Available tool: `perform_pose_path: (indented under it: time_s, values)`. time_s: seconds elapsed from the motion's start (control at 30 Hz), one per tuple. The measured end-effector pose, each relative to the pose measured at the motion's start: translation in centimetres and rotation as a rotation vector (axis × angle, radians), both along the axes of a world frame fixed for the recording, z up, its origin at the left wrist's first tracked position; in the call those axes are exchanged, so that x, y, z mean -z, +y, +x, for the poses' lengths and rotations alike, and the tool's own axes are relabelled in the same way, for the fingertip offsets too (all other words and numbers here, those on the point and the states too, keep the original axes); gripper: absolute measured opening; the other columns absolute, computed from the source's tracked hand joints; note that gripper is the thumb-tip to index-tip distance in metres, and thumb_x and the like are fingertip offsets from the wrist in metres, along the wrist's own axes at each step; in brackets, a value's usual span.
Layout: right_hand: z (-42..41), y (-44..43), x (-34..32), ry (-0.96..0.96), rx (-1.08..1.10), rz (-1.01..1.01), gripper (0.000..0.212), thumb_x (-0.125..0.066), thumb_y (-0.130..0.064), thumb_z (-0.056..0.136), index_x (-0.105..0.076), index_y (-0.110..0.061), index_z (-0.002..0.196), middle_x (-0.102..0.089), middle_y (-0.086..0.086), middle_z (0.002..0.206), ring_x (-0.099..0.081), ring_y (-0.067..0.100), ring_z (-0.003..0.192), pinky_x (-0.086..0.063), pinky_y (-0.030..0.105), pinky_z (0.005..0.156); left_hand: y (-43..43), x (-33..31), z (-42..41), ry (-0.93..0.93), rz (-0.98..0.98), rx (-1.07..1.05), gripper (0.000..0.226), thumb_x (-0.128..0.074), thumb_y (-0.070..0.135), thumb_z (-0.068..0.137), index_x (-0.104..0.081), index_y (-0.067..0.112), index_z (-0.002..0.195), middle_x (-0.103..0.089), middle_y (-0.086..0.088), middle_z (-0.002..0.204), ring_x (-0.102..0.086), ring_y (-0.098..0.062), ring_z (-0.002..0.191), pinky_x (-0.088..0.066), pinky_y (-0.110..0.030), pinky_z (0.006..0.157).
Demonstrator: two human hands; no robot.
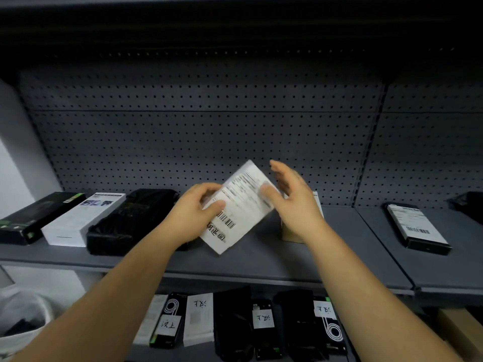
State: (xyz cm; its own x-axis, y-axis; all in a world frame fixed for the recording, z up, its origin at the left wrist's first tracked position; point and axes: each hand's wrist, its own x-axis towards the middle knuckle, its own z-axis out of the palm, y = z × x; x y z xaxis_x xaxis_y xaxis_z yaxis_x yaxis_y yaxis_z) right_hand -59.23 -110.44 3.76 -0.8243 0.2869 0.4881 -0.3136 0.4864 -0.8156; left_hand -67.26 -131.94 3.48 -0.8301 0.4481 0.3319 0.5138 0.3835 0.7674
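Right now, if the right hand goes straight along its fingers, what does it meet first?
Probably the grey perforated metal back panel; the right hand points past the white labelled box. Depth unclear.

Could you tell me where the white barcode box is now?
In the head view's centre, the left hand grips the white box above the grey shelf.

Entry: white rectangular cardboard box [240,205], barcode, print too blurred to read. Also white paper slips [262,318] on black flat boxes [300,327]: handwritten Chinese characters.

A grey pegboard wall [209,131] backs a grey shelf [261,265]; a pale wall [13,158] stands far left, dimly lit.
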Motion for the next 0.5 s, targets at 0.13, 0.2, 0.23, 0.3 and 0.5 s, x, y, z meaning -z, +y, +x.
perform_pose_path:
  time_s: [0.13, 0.2, 0.23, 0.3, 0.5]
  values:
    - [-1.1, -0.5, 1.1, -0.115, -0.025, -0.178, 0.056, -0.066, -0.039, 0.091, -0.045, -0.034, 0.143, -0.056, -0.013, 0.135, -0.053, 0.003, 0.123, -0.041, 0.029, 0.106, -0.1, 0.5, 0.3, -0.205, 0.234, -0.062, 0.019, -0.063, 0.027, 0.092, -0.061, 0.035, 0.109, -0.068, 0.004, 0.107, -0.07, -0.009, 0.09, -0.059, -0.039, 0.08]
    - [-1.3, -0.8, 1.4, -0.18, -0.083, -0.211, 0.057, -0.064, -0.041, 0.092, -0.042, -0.035, 0.145, -0.059, -0.017, 0.131, -0.053, 0.001, 0.12, -0.04, 0.033, 0.108, -0.1, 0.7, 0.4, -0.251, 0.281, -0.086, 0.019, -0.064, 0.025, 0.092, -0.061, 0.03, 0.11, -0.068, 0.002, 0.108, -0.07, -0.011, 0.09, -0.059, -0.038, 0.078]
    - [-1.4, -0.9, 1.5, -0.192, -0.109, -0.252, 0.058, -0.064, -0.041, 0.092, -0.042, -0.035, 0.145, -0.061, -0.019, 0.128, -0.055, 0.001, 0.119, -0.041, 0.037, 0.109, 0.0, 0.8, 0.6, -0.287, 0.317, -0.095, 0.019, -0.063, 0.024, 0.093, -0.061, 0.027, 0.111, -0.068, 0.001, 0.108, -0.07, -0.012, 0.09, -0.06, -0.037, 0.076]
    - [-1.6, -1.1, 1.9, -0.228, -0.117, -0.334, 0.066, -0.067, -0.043, 0.089, -0.039, -0.032, 0.148, -0.062, -0.019, 0.123, -0.055, 0.006, 0.121, -0.041, 0.044, 0.111, 0.2, 0.8, 1.0, -0.381, 0.417, -0.108, 0.021, -0.061, 0.024, 0.094, -0.059, 0.022, 0.115, -0.069, 0.001, 0.106, -0.071, -0.014, 0.088, -0.059, -0.034, 0.071]
    - [-1.6, -2.6, 4.3, -0.327, -0.317, -0.391, 0.046, -0.072, -0.048, 0.077, -0.069, -0.027, 0.117, -0.071, 0.007, 0.117, -0.064, 0.031, 0.114, -0.044, 0.05, 0.108, 0.7, 0.6, 1.2, -0.441, 0.625, -0.149, 0.027, -0.061, 0.024, 0.094, -0.057, 0.015, 0.119, -0.07, -0.002, 0.106, -0.071, -0.013, 0.091, -0.056, -0.024, 0.067]
